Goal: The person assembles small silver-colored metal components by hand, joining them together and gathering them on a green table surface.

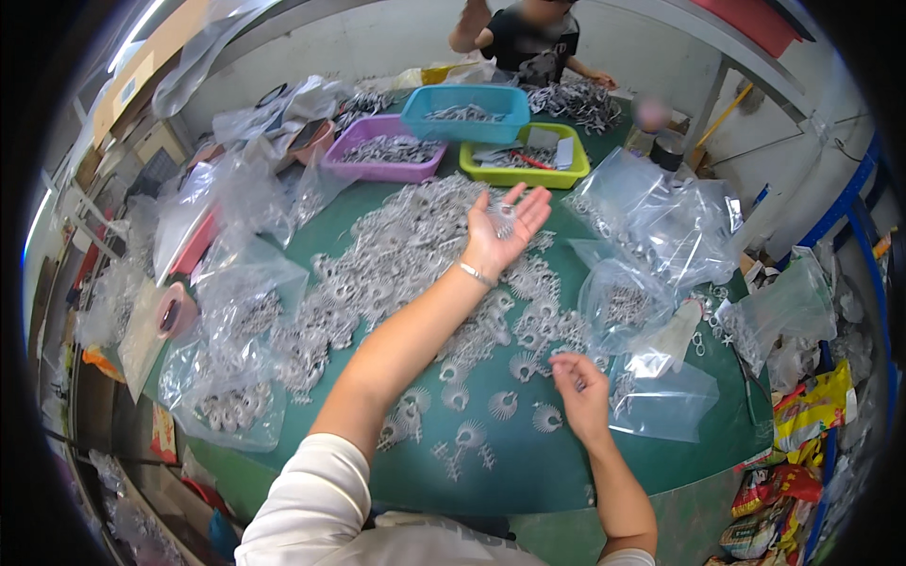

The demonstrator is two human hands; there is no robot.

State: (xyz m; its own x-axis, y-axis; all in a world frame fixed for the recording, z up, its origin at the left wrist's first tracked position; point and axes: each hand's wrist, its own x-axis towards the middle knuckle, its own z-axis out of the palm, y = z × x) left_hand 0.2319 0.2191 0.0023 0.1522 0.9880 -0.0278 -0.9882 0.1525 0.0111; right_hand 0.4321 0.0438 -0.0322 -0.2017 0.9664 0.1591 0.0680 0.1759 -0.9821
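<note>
My left hand (505, 238) reaches to the middle of the pile, palm up, with its fingers stretched. A spiky metal ring (503, 218) lies in its palm. My right hand (583, 398) is lower at the right, fingers curled together with thumb near fingertips; something small and dark may be between them, too small to name. Heaped grey spiky rings (377, 269) spread over the green table (538, 467). Between my forearms lie several loose rings, one spiky ring (503, 405) nearest the middle, and small branched metal pieces (455, 462) by the near edge.
Purple (387, 172), blue (465, 99) and yellow-green bins (524, 176) of metal parts stand at the back. Clear plastic bags (231, 401) line the left; more bags (661, 396) lie right. A person (533, 42) is across the table. Blue metal frame (854, 217) stands far right.
</note>
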